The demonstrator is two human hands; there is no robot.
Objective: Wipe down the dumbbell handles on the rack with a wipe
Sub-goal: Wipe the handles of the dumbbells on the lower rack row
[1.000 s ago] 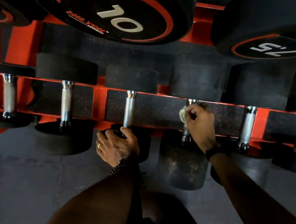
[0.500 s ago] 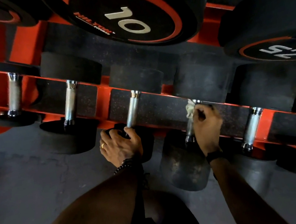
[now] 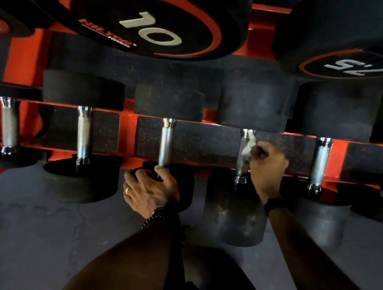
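**White wipe climbs the fourth handle**

Pinched in the right hand (image 3: pixel 268 166), the wipe (image 3: pixel 248 147) now sits near the top of the fourth handle (image 3: pixel 243 159) on the red rack (image 3: pixel 130 127), higher than a second ago, so this handle looks nearly done. The left hand (image 3: pixel 148 189) still grips the third dumbbell's lower end (image 3: pixel 167 186), bracing. Two handles to the right look unwiped.

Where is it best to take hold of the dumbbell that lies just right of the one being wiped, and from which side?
Likely by its bare metal handle, coming from above with fingers curled around it: the rubber heads are too wide, and the rack blocks below.
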